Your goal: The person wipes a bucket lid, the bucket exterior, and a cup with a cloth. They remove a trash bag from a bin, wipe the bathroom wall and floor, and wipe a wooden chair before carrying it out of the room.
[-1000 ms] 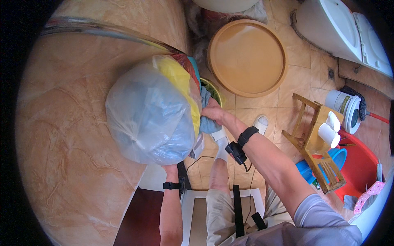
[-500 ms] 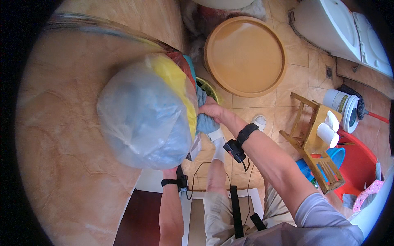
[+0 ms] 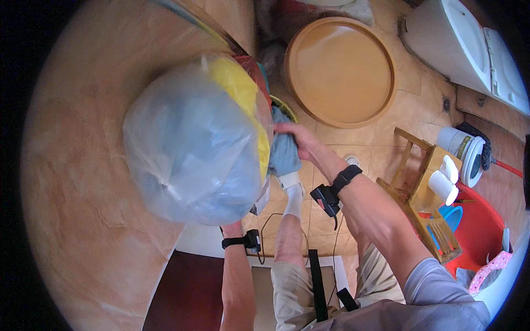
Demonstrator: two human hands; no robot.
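See round translucent plastic bag (image 3: 190, 151), blue-filled, left of round tan raised-rim tray (image 3: 341, 74), slightly farther away than a second ago. Have right hand (image 3: 301, 140) near-left of tray, with fingers straighter now over crumpled blue-grey cloth (image 3: 284, 157); can't tell if gripping. Have left hand (image 3: 232, 228) well apart from tray, mostly hidden by bag; can't tell grip. Probably means regripping cloth.
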